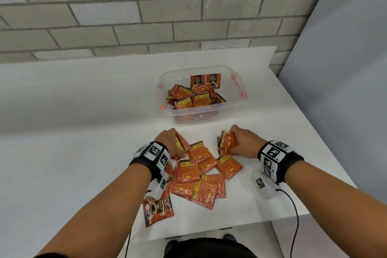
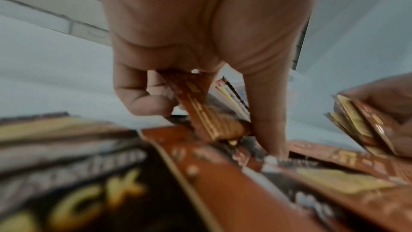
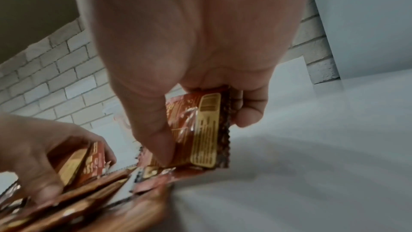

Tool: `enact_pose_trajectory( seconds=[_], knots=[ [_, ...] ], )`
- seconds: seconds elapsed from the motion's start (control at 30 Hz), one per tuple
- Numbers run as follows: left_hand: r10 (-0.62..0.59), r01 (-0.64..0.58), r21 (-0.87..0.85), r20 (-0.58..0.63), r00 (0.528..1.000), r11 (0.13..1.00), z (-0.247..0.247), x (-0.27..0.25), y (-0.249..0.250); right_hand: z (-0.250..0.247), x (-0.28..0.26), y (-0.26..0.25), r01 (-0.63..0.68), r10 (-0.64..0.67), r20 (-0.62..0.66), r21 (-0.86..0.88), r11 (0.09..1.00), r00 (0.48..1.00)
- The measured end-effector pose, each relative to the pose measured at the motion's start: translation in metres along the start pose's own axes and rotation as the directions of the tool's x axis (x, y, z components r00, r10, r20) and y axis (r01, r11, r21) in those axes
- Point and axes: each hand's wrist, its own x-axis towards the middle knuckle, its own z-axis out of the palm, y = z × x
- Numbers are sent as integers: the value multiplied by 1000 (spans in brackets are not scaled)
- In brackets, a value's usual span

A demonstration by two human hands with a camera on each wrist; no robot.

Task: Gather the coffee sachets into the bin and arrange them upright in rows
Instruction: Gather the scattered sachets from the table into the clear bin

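White table (image 1: 83, 132), its far edge against a grey brick wall (image 1: 125, 6). Clear plastic bin (image 1: 234, 107) with orange clips stands on it, far of centre. Near the bin, a loose pile of orange coffee sachets (image 1: 196, 182) lies flat and overlapping on the tabletop. One dark-faced sachet (image 1: 158, 210) lies at the pile's near-left, close to the table's near edge.

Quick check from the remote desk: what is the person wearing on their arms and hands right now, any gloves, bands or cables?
No gloves: both hands are bare. The left hand and right hand each have a black wristband carrying white blocks printed with black square tag markers. A thin black cable trails from the right band; forearms are unsleeved.
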Motion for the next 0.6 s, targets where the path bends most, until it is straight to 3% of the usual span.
enact_pose_trajectory(
  seconds=[0.17,0.33,0.47,0.6],
  knots=[
    [-29,31,43,-30,999,999,1,2,-1,-10,3,-5,12,-8,-47,89,996,999],
    [1,5,62,-82,997,998,-3,4,-6,-18,3,-6,-24,46,-60,336,942,997],
    [6,-27,-172,-121,993,985,-10,-1,-13,-18,0,-8,-37,58,-10,656,754,998],
    [45,-103,-441,-141,989,892,-21,-11,-20,-17,0,-13,-81,87,34,773,630,996]
  ],
)
